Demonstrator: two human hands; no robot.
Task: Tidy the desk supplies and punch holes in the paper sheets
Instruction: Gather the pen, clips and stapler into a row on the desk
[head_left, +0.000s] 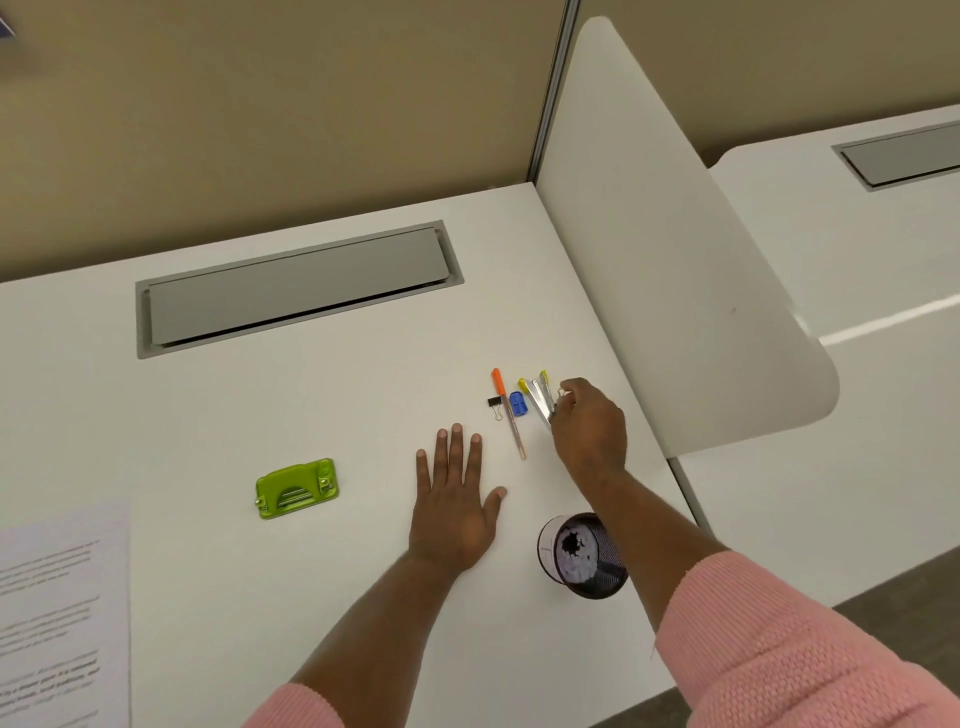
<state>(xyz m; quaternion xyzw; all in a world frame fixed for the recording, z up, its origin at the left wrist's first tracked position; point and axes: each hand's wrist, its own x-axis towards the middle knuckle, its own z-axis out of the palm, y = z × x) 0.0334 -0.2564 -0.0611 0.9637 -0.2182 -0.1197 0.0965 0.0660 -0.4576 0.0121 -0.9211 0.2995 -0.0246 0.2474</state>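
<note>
The mesh cup (583, 555) stands under the right forearm. The left hand (457, 499) lies flat and spread; the hole punch (295, 488) sits left of it. Beyond, the right hand (589, 426) grips silver-yellow markers (539, 397) beside a pen (509, 413).

Even soft light, faint shadows, wide-angle bending, slight blur

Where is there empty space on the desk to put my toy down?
The widest bare patch lies between the grey hatch and the green hole punch. Another lies between the hole punch and the left hand. It is crowded near the right hand, around the orange pen, blue piece, binder clip and mesh cup.
</note>
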